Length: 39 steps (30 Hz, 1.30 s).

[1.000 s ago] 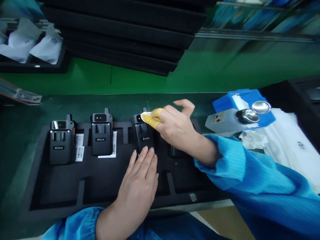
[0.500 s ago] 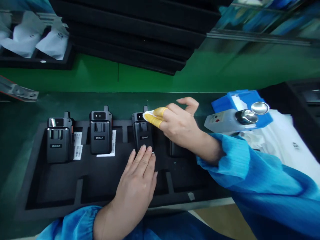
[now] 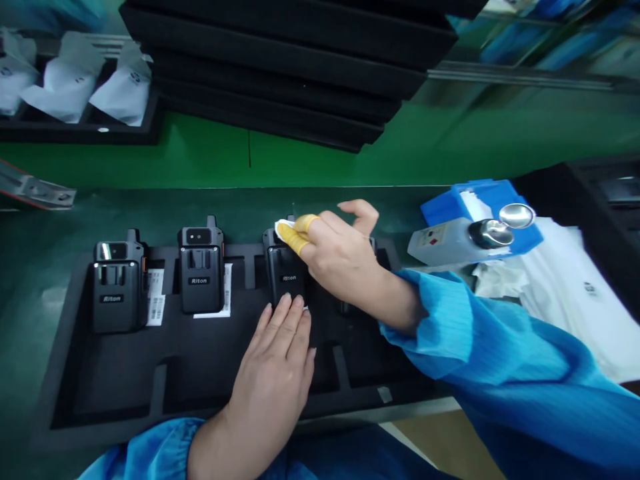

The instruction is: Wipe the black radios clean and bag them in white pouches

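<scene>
Several black devices marked Riton stand in a black foam tray [image 3: 157,393]. My left hand [image 3: 275,367] lies with its fingers stretched out, fingertips on the lower end of the third device [image 3: 284,270]. Yellow covers wrap two fingers of my right hand [image 3: 340,257], which presses a small white cloth [image 3: 284,228] onto the top of that same device, over its lens area. To the left are the second device [image 3: 201,283] and the first device [image 3: 117,300], upright beside white barcode labels. Another device is mostly hidden behind my right hand.
At the right, a bottle with a metal cap [image 3: 443,243] stands before a blue box [image 3: 485,193], near white bags [image 3: 575,287]. Stacked black foam trays [image 3: 280,73] are at the back. White-wrapped items [image 3: 123,87] fill a tray at the back left.
My right hand has slid left with the cloth, across the top of the third device. My left hand stays on the device's lower end. The view has shifted slightly.
</scene>
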Tool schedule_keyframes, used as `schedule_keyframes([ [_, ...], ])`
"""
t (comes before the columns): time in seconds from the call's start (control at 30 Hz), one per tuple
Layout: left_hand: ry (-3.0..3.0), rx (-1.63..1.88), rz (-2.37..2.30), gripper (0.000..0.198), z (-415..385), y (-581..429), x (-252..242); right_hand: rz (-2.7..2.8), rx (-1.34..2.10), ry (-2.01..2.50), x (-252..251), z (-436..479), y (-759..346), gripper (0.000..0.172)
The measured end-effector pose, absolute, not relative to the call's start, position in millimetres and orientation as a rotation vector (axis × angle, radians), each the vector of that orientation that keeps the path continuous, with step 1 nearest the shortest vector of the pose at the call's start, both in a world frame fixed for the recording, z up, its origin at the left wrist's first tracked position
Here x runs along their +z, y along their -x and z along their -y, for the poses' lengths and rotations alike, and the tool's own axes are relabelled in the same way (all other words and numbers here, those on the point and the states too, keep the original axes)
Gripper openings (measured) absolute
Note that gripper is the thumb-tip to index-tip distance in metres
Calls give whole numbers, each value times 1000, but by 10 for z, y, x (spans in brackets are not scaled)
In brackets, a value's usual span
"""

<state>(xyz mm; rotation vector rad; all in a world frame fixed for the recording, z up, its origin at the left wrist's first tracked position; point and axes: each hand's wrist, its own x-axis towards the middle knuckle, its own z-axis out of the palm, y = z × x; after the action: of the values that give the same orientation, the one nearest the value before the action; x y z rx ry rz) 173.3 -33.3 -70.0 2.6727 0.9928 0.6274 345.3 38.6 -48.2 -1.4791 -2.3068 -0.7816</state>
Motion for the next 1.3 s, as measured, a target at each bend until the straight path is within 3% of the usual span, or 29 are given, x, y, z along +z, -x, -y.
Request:
schedule_keyframes([
  [0.23,-2670,631,-993,32,317,-1727,-676,2158,-681,1666,-485,-329,-3620,32],
  [0.43,-2703,587,-991,33,315,-1720,-666,2326,-517,1548,-444,-440,-3334,30],
  [0.8,-2738,587,-962,32,303,-1727,-663,2140,-565,1775,-495,-302,-3661,38],
  [1.3,-2744,567,-971,32,297,-1719,-654,2577,-398,1328,-415,-452,-3693,35],
])
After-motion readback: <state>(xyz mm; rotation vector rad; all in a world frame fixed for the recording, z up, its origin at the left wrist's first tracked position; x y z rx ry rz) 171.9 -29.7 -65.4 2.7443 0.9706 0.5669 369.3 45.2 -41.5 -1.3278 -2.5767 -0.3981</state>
